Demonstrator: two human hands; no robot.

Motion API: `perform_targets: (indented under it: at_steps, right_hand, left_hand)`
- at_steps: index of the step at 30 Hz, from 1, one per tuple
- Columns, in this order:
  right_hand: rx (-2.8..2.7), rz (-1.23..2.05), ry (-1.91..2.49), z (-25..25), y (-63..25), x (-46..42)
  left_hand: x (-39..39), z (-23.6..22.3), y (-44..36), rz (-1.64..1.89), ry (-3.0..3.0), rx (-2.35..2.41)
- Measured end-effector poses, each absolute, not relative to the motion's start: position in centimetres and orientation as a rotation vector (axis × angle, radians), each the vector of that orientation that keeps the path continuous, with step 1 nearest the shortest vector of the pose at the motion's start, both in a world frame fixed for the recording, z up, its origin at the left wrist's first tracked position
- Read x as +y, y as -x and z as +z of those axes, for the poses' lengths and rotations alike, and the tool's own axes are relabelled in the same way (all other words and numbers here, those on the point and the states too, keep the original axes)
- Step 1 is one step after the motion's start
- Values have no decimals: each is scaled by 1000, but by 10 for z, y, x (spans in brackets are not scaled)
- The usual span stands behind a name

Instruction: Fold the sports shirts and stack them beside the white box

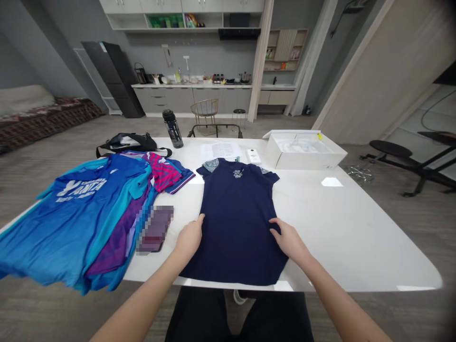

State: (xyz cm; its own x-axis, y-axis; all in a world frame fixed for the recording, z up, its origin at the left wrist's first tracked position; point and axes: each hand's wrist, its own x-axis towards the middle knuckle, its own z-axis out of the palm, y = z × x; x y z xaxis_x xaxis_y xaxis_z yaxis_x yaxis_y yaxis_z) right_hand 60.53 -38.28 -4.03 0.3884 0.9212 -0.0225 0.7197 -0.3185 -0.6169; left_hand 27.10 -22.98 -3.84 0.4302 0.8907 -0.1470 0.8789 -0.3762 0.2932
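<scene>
A dark navy short-sleeved T-shirt [238, 213] with patterned shoulders and a small print near the neck lies flat and spread out in front of me, its hem close to the table's near edge. On its left side edge, my left hand [190, 236] is closed on the cloth, the other fingers partly hidden behind the thumb side. Level with it, my right hand [289, 240] pinches the shirt's right side edge between thumb and forefinger. Left of the shirt lies a phone-like object [156, 230], blurred by pixelation.
A heap of blue, purple and pink shirts [89, 204] hangs over the white table's [356, 228] left front edge. Behind are a black bag [133, 142], a dark bottle [173, 129], papers [221, 150], a small white box [253, 156] and an open white carton [306, 159].
</scene>
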Motion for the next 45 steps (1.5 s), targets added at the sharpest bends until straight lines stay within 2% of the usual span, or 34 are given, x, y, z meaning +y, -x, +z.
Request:
perform_targets:
  at_steps: [4, 7, 11, 15, 18, 24, 29, 34, 38, 45]
  right_hand:
    - [-1459, 338, 2335, -36, -579, -405]
    - [-1473, 75, 2388, -23, -570, -374]
    - [-1524, -17, 2249, -11, -584, -277]
    - [-1148, -1, 2390, -15, -623, -192]
    - [-870, 75, 2480, -24, -655, -165]
    - [-885, 42, 2642, -47, -701, -155]
    - [-1006, 182, 2496, -52, -736, -148]
    - [-1063, 162, 2250, -57, -756, -151]
    - [-1001, 191, 2129, -61, -761, -159]
    - [-924, -63, 2140, -56, -772, -169]
  left_hand:
    - [-262, -30, -244, -39, -2403, 1635]
    - [-254, -10, -253, 119, -2570, 1687]
    - [-174, 6, -313, 464, -2682, 1516]
    - [-72, -6, -370, 510, -2500, 1443]
    - [-16, -19, -381, 541, -2335, 1557]
    - [38, -42, -335, 465, -2102, 1782]
    - [59, -47, -285, 342, -2016, 1868]
    - [58, -47, -311, 508, -2244, 1689]
    - [61, -50, -342, 626, -1933, 1604]
    - [71, -41, -309, 771, -1786, 1559]
